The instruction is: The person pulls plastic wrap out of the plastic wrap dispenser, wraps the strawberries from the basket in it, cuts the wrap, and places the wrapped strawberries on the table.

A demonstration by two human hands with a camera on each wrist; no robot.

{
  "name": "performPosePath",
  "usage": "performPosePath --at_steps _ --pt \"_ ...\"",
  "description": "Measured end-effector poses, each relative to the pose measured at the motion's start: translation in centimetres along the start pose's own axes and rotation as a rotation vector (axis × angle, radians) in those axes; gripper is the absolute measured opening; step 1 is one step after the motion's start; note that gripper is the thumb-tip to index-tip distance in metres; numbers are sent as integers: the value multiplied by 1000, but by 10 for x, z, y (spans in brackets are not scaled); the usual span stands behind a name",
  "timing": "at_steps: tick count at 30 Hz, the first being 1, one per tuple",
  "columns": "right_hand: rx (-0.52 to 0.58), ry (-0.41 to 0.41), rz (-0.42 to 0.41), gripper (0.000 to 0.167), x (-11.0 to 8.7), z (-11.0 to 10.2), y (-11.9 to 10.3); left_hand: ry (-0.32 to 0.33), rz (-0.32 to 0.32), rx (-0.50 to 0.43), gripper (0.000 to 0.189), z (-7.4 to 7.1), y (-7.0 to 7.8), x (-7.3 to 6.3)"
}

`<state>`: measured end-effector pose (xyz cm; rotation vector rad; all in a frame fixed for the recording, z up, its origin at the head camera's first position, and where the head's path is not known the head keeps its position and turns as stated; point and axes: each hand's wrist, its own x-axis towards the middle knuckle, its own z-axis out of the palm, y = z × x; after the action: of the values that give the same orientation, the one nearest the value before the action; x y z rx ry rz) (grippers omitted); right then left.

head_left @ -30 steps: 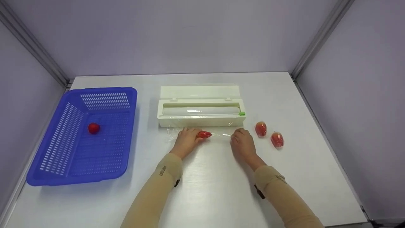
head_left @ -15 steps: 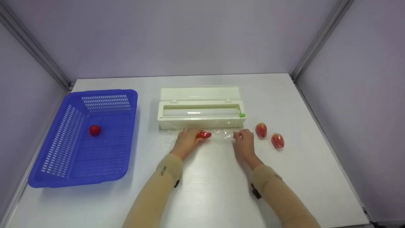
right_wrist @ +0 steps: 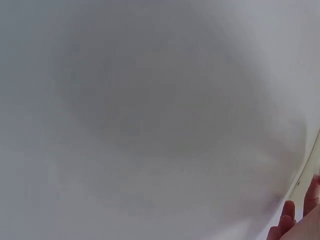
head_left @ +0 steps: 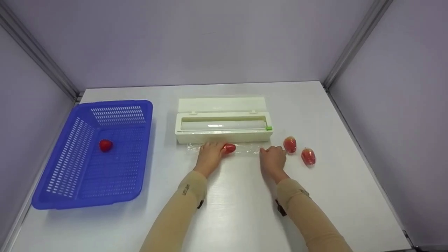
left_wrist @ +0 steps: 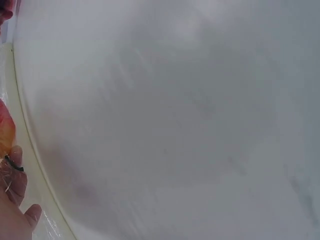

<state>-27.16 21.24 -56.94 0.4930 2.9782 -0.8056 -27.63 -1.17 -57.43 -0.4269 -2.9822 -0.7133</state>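
One fruit point(head_left: 229, 148) is where the action is, and it's scooted slightly right over the last second, going with the left hand point(head_left: 210, 157). Bigger change is the film point(head_left: 245, 149): a second ago it was a tight thin strand on the right side, now it's spread out into a wider, flatter strip. To me that says the pull has eased off and the wrapping isn't finished. Can't tell if the film goes all the way round the fruit.

As for where it sits: the fruit's on the table, its left end under the left hand and its right end poking out past the fingers. That hand has it gripped. In the left wrist view you only get a slice of it at the edge, with a dark stalk point(left_wrist: 14, 163) right by the fingers.

The right hand point(head_left: 273, 160) is a little way off to the right, fingers curled, right at the end of the film. It's also turned since a second ago, so the fingers are tucked in more. Honestly can't tell if it's pinching the film or just touching it.

Further out, the box point(head_left: 224, 137) is just behind the film, lid laid back, roll point(head_left: 224, 125) showing. Two wrapped pieces point(head_left: 290, 145) lie beside the right hand, and way left there's a basket point(head_left: 87, 203) with one red piece point(head_left: 105, 145) in it.
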Motion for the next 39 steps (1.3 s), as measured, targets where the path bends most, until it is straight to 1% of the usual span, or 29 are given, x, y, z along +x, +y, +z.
performPosePath --at_steps 2,6,13,18,21,24,27,29,32,34,36,37,39 --pt "-25 -2 -15 38 1 -1 1 8 -1 10 34 1 1 1" --pt "-35 -12 -33 36 2 -3 1 8 -5 25 36 1 1 3" --pt "-127 47 -112 35 7 -1 3 42 18 27 29 -1 5 6" --pt "-130 27 -95 36 8 -1 2 50 24 46 34 1 5 7" --pt "-135 20 -91 35 9 -2 1 60 20 81 40 4 6 8" --pt "-122 -19 -85 34 11 -4 -1 67 10 120 42 6 6 10" --pt "-84 -64 -79 30 13 -9 -1 78 -1 131 44 8 6 10" --pt "-56 -67 -77 26 15 -14 0 79 -1 128 45 7 7 11" --pt "75 -52 -62 25 20 -19 2 84 16 130 46 6 8 9" --pt "201 -33 -72 33 23 -21 4 78 36 157 45 6 9 9" --pt "325 -19 -102 49 29 -23 5 83 60 190 44 6 10 9" --pt "372 -25 -120 57 32 -24 5 88 73 205 43 7 11 9" --pt "412 -49 -150 73 38 -27 5 100 98 239 41 8 12 10"
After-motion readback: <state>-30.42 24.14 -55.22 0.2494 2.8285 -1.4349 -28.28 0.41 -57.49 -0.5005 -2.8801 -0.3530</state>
